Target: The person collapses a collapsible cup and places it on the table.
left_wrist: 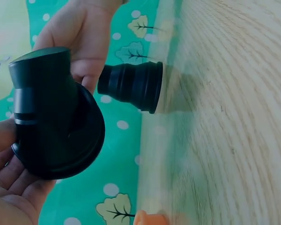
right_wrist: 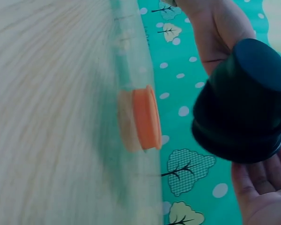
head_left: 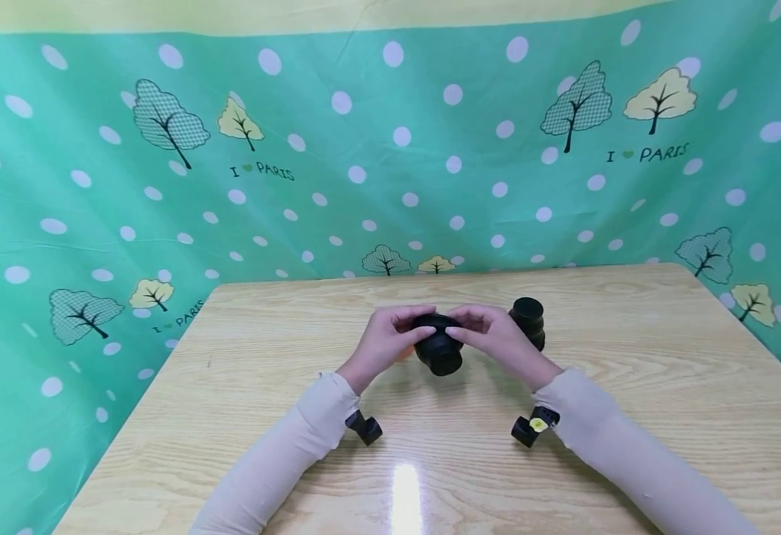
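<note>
Black stepped piece (head_left: pixel 440 349) aloft right now over the table (head_left: pixel 263 357), pinched evenly between left hand (head_left: pixel 390 334) at nine o'clock and right hand (head_left: pixel 495 336) at three, tipped narrow-end-first toward six o'clock.

In the head view, the black tapered cylinder (head_left: pixel 444 362) hides some fingers of the left hand (head_left: pixel 390 333) and the right hand (head_left: pixel 493 336). The left hand covers most of the orange round piece (right_wrist: pixel 147 118), which the left wrist view cuts at its bottom edge. The right hand partly covers the stepped black cylinder (head_left: pixel 527 313).
</note>
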Tool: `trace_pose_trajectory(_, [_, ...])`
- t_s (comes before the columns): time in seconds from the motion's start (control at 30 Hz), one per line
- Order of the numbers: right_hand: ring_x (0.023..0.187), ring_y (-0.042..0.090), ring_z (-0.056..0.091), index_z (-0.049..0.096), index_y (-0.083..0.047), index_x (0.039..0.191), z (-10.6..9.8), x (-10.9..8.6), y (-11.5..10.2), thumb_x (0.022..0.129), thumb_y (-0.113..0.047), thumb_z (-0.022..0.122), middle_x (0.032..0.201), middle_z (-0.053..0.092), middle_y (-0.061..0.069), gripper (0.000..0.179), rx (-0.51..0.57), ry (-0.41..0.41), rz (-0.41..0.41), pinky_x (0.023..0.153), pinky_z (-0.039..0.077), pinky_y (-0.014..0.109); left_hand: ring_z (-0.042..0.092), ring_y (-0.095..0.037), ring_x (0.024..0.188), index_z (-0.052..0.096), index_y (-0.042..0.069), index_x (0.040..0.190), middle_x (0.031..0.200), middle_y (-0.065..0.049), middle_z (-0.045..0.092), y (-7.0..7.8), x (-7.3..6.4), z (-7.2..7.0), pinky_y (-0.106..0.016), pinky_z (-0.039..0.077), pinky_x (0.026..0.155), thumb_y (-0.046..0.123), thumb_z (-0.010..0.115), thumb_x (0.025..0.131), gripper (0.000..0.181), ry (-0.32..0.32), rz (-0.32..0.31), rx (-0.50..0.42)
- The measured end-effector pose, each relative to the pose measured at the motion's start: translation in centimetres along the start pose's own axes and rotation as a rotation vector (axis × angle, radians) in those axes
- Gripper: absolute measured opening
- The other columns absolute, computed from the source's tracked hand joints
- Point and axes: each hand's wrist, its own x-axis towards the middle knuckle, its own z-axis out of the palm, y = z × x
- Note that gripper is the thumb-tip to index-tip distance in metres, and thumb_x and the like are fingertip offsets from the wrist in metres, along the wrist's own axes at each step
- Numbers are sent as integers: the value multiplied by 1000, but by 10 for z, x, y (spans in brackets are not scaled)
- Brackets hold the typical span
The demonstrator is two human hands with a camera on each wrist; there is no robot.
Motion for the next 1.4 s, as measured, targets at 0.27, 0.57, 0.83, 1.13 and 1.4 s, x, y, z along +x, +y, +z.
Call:
trace_pose_trajectory(0.27, [94, 14, 63, 65, -4, 115, 0, 2, -3, 89, -22, 66, 110, 66, 10, 32, -76, -51, 20, 79, 52, 25, 63, -17, 105, 67, 7, 118, 116, -6, 66, 3, -5, 2, -28, 52, 83, 15, 70, 86, 33, 7, 16, 99])
trace_pose_trajectory(0.57, [92, 11, 63, 61, 5, 115, 3, 2, -2, 91, -14, 64, 104, 66, 7, 31, 77, -3, 17, 82, 51, 23, 60, -16, 108, 61, 6, 125, 122, -6, 63, 3, -4, -6, -32, 48, 93, 21, 64, 92, 37, -16, 48, 15])
trace_pose_trajectory(0.83, [85, 7, 60, 62, -11, 100, 6, 2, -3, 94, -1, 54, 91, 64, -2, 14, 524, 42, -3, 75, 50, 17, 57, -19, 109, 55, 7, 131, 123, -14, 60, 3, -3, -8, -28, 46, 95, 16, 63, 92, 41, 3, 40, -154])
trace_pose_trajectory(1.13, [77, 5, 59, 67, -16, 93, 8, 1, -3, 95, 2, 52, 85, 64, -3, 24, 662, 53, 18, 67, 49, 14, 59, -14, 94, 56, -1, 124, 110, -18, 61, 9, -3, -1, -22, 51, 83, 10, 62, 92, 35, 55, 79, -120])
trace_pose_trajectory(1.4, [77, 4, 61, 68, -16, 92, 9, 0, -5, 95, 0, 51, 84, 64, -3, 23, 669, 72, 45, 68, 50, 14, 59, -11, 88, 58, -4, 119, 107, -19, 62, 4, -1, 1, -20, 52, 77, 8, 61, 92, 31, 87, 118, -83])
